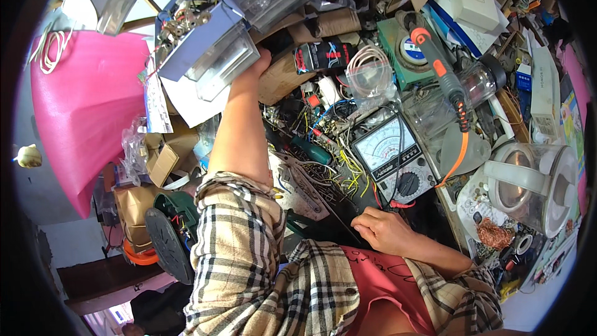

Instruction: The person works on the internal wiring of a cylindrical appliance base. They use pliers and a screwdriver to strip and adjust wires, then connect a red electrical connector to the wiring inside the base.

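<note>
My left arm stretches up to a clear plastic drawer (227, 65) in a blue-grey drawer cabinet. My left hand (260, 62) is at the drawer's right end, its fingers mostly hidden behind the plastic. Low in front of my chest, my right hand (387, 230) is closed with curled fingers. A thin dark line runs up to its fingertips, and I cannot make out what they hold, if anything. Just above that hand lies an analog multimeter (398, 158) with a white dial and a black rotary knob. Its red plug (402, 204) sits at the lower edge.
Tangled wires and a green-handled tool (311, 149) cover the bench middle. At right are an orange-and-grey soldering iron (438, 65), a clear kettle-like jug (528, 186) and copper wire mesh (494, 234). Metal parts sit atop the cabinet (208, 40). Pink sheeting (93, 106) hangs left.
</note>
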{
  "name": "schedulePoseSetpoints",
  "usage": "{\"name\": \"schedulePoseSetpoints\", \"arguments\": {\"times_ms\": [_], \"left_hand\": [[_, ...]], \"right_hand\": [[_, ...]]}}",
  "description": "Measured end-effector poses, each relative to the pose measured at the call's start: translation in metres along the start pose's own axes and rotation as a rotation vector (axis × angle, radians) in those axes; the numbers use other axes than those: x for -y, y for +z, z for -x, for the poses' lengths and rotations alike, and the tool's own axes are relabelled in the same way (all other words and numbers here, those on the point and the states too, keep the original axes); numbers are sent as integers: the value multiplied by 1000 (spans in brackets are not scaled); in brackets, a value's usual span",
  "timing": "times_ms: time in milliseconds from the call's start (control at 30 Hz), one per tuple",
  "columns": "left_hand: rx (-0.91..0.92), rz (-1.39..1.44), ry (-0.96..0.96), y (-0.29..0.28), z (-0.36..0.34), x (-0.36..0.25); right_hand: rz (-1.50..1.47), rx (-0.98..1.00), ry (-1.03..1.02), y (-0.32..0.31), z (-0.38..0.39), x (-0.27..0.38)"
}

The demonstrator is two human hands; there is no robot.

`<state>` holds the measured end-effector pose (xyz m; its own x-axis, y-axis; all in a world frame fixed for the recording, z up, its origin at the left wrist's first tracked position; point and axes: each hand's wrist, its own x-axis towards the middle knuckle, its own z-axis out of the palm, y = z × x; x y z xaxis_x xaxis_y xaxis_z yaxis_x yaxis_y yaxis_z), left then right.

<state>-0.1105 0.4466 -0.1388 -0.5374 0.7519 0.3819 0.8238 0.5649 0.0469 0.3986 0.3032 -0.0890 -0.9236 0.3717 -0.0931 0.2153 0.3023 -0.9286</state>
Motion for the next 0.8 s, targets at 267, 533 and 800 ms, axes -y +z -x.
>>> {"name": "schedulePoseSetpoints", "arguments": {"times_ms": [267,533,800], "left_hand": [[211,39,-61,-10,-3,3],[263,101,-53,-14,4,-3],[386,-70,45,-69,25,-23]], "right_hand": [[11,-26,-20,3,0,-3],[16,-43,-20,5,0,-3],[16,-51,-28,4,0,-4]]}}
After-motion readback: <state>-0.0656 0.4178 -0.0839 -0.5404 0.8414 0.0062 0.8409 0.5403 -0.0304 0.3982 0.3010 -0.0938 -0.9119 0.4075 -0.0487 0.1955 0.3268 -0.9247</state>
